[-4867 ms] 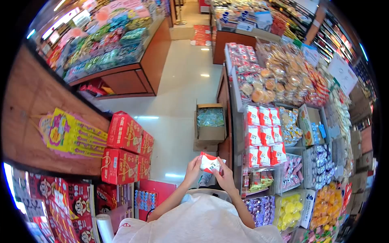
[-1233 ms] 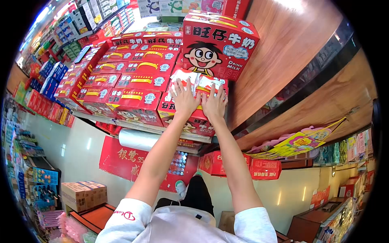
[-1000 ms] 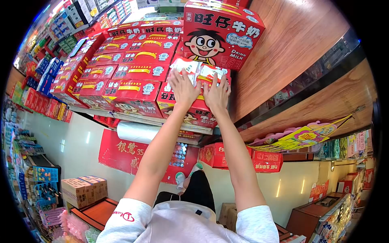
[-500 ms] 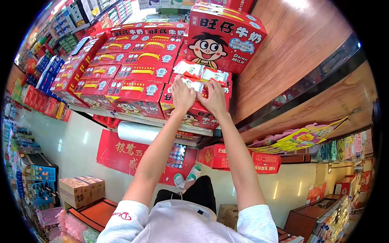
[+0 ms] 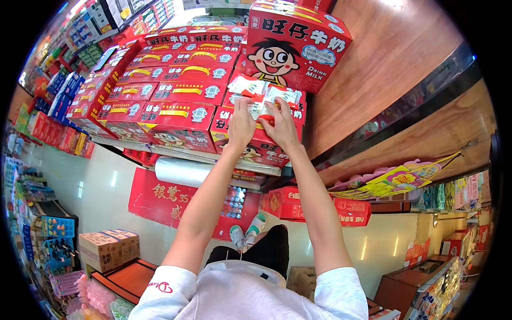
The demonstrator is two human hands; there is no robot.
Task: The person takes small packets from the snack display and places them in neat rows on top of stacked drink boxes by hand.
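Observation:
Small white-and-red packets lie on top of a red milk carton in front of me: one packet [image 5: 248,85] at the back left, another packet [image 5: 284,94] to its right. Nearer to me, a third packet [image 5: 258,110] sits between my hands. My left hand [image 5: 242,127] has its fingers closed on the left edge of this near packet. My right hand [image 5: 281,128] holds its right side with bent fingers, thumb low by a red part. Fingers partly hide the packet. Behind the packets stands a large red milk box [image 5: 290,50] with a cartoon face.
Rows of red milk cartons [image 5: 178,114] are stacked to the left, with a phone-like dark object [image 5: 105,58] on top. A wooden panel [image 5: 381,48] rises at right. Below are a white roll [image 5: 181,172], a red mat [image 5: 146,200] and red boxes [image 5: 282,202].
My hands have drawn slightly apart at the near packet, and my fingers reach further forward over it. More of its red part shows near the right thumb. My feet have shifted slightly.

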